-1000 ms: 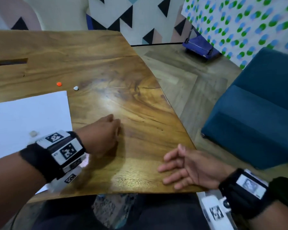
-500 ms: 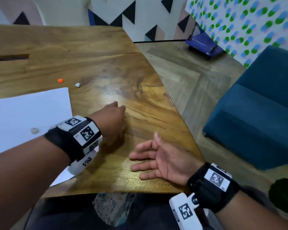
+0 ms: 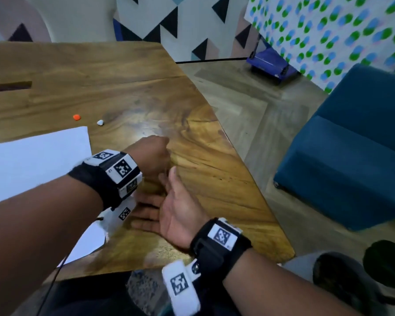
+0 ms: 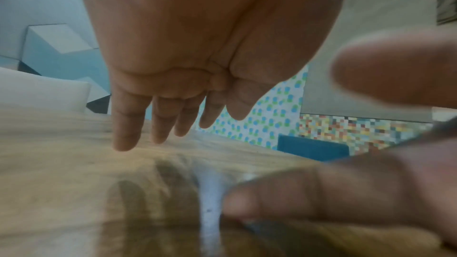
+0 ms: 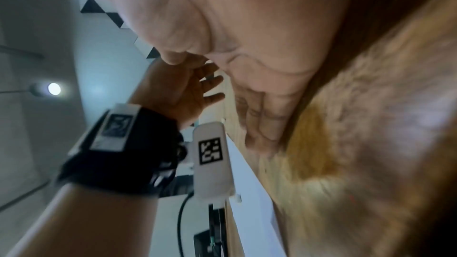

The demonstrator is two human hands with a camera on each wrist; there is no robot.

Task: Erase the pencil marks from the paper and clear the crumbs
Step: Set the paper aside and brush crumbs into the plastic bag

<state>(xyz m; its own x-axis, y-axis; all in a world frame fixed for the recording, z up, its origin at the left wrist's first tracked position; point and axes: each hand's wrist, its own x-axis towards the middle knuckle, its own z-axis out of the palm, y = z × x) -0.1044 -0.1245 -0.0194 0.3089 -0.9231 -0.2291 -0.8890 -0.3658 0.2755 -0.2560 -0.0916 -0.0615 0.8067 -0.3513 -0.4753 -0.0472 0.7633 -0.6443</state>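
The white paper (image 3: 32, 160) lies at the table's left, partly covered by my left forearm. No pencil marks or crumbs show on it. My left hand (image 3: 154, 153) hovers over bare wood just right of the paper, its straight fingers (image 4: 158, 124) pointing down at the table and holding nothing. My right hand (image 3: 169, 210) lies on its edge on the table, palm toward the left hand. Its fingers (image 4: 321, 192) reach left under my left wrist and hold nothing. In the right wrist view my left hand (image 5: 183, 93) shows with its fingers spread.
A small orange piece (image 3: 76, 117) and a small white piece (image 3: 100, 122) sit on the wooden table (image 3: 214, 179) beyond the paper. The table's right edge runs diagonally. A blue sofa (image 3: 351, 167) stands on the floor to the right.
My right hand has slid left from the table's front edge until its fingers lie under my left wrist. My left hand moved a little forward and right. My left arm now hides a small grey piece on the paper.
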